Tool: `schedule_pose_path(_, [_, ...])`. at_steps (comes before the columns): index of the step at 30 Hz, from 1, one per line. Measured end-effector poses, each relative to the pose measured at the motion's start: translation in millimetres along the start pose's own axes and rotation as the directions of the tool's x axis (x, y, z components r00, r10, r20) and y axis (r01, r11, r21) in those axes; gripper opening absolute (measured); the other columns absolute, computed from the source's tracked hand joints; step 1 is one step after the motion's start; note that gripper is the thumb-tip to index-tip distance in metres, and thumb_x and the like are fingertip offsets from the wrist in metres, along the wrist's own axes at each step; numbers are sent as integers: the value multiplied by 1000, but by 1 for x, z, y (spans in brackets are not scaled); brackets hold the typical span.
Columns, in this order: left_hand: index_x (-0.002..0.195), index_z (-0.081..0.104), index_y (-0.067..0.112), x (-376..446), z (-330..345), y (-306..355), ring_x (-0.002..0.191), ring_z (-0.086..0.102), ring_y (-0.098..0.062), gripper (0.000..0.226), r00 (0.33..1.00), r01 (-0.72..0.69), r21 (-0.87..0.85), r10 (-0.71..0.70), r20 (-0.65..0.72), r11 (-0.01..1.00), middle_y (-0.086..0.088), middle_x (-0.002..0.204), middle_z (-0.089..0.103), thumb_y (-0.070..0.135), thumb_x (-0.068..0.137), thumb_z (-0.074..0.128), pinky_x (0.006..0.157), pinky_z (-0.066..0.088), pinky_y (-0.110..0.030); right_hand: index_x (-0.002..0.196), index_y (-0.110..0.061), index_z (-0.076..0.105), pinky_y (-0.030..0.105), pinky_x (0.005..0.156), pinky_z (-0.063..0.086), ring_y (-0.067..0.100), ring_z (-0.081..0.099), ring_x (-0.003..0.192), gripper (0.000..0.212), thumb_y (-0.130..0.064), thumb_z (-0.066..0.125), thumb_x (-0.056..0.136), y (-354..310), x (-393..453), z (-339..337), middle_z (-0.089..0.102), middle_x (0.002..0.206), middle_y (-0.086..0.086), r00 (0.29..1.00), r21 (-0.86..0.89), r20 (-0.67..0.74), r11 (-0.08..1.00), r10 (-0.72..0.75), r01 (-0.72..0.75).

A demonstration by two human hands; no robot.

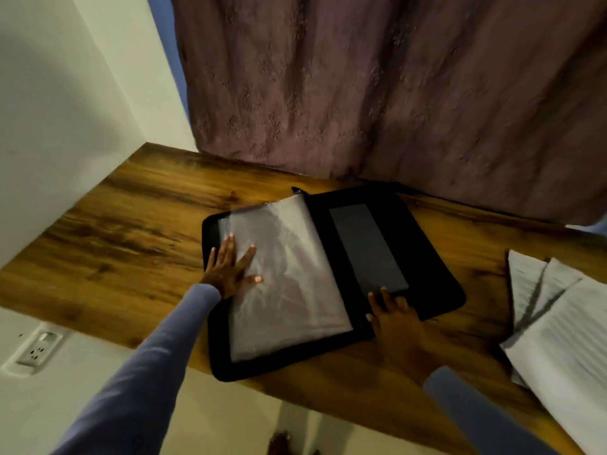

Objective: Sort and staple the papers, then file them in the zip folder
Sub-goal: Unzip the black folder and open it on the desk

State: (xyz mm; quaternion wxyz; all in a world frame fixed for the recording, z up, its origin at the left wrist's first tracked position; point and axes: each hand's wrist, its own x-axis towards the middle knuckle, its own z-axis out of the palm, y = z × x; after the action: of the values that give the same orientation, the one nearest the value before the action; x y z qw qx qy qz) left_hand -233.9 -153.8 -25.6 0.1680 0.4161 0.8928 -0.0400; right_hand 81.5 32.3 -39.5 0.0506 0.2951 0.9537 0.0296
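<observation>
Head view, one frame. Item: zip folder [437,290], black, soft-sided, lying opened flat on the wooden table [124,224], near its middle. Left half carries translucent plastic sleeves [289,280], whitish, creased, stacked flat. Right half shows a grey rectangular inner pocket [368,247]. Left hand [230,267]: fingers straight and spread, palm pressing the sleeves at their 9 o'clock edge, holding nothing. Right hand [397,320]: fingers extended, tips resting on the folder's right half at the pocket's 6 o'clock end. Papers [558,323]: white lined sheets, loosely fanned, on the table at 3 o'clock from the folder, apart from both hands. Mauve curtain [394,87] hangs at 12 o'clock.
</observation>
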Motion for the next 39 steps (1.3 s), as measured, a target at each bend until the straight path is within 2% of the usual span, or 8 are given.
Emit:
schedule_pose_path(3, [147, -7, 34, 9, -8, 0, 142, -20, -31, 78, 997, -67, 55, 69, -24, 996, -13, 153, -24, 63, 88, 36, 116, -4, -48, 98, -17, 74, 39, 48, 53, 34, 66, 78, 37, -44, 69, 74, -13, -6, -14, 69, 107, 12, 987, 25, 110, 993, 114, -118])
schedule_pose_path(5, [146, -1, 25, 7, -7, 7, 143, -13, -34, 73, 984, -149, 60, 154, -87, 987, -14, 155, -16, 50, 93, 41, 116, 4, -50, 100, -18, 73, 40, 48, 53, 33, 66, 82, 49, -37, 86, 56, -16, -5, -10, 68, 110, 11, 982, 40, 78, 984, 169, -173])
schedule_pose_path(9, [134, 46, 16, -12, 20, 26, 127, 41, -46, 49, 864, -486, 32, 486, -130, 873, -29, 139, 40, 45, 98, 29, 105, 33, -44, 106, -22, 71, 41, 51, 54, 32, 64, 87, 38, -43, 45, 87, -16, -5, -15, 65, 118, 7, 986, 56, 12, 985, 165, -165])
schedule_pose_path(14, [148, 13, 33, -52, 50, 35, 142, -7, -20, 104, 906, -423, -71, 422, -29, 903, 0, 153, -11, 88, 62, -6, 116, 7, -39, 117, -19, 65, 48, 65, 53, 38, 60, 98, 45, -31, 74, 75, -15, -1, -11, 57, 129, 10, 981, 103, -7, 976, 192, -191])
schedule_pose_path(20, [110, 70, 22, -70, 49, 31, 133, 39, -22, 59, 923, -371, -372, 293, -250, 851, -4, 138, 50, 63, 74, 47, 107, 38, -41, 141, -24, 37, 45, 103, 31, 32, 28, 133, 46, -34, 40, 97, -32, 0, -20, 23, 153, 4, 965, 271, -8, 930, 261, -249])
schedule_pose_path(26, [83, 73, 15, -78, 24, 49, 86, 68, -19, 31, 835, -443, -345, 242, -494, 827, -2, 92, 73, 32, 83, 48, 80, 51, -24, 111, -15, 66, 45, 91, 48, 29, 51, 115, 40, -39, 53, 82, -73, -1, -25, 60, 124, 8, 976, 435, -204, 885, -82, 165])
schedule_pose_path(34, [86, 69, 11, -80, 6, 66, 77, 65, -19, 36, 750, -513, -283, 263, -608, 810, -1, 86, 70, 33, 91, 41, 80, 36, -19, 88, -21, 71, 18, 42, 44, 13, 64, 55, 22, -25, 50, 82, -94, 7, -49, 70, 75, -4, 893, 377, -449, 899, -33, 223])
schedule_pose_path(39, [98, 70, 12, -84, 7, 68, 90, 65, -16, 41, 737, -534, -298, 263, -623, 791, -2, 98, 72, 39, 94, 40, 88, 38, -19, 82, -21, 65, 23, 54, 50, 13, 64, 73, 15, -30, 54, 87, -101, 0, -42, 68, 86, -4, 853, 338, -487, 859, -189, 383])
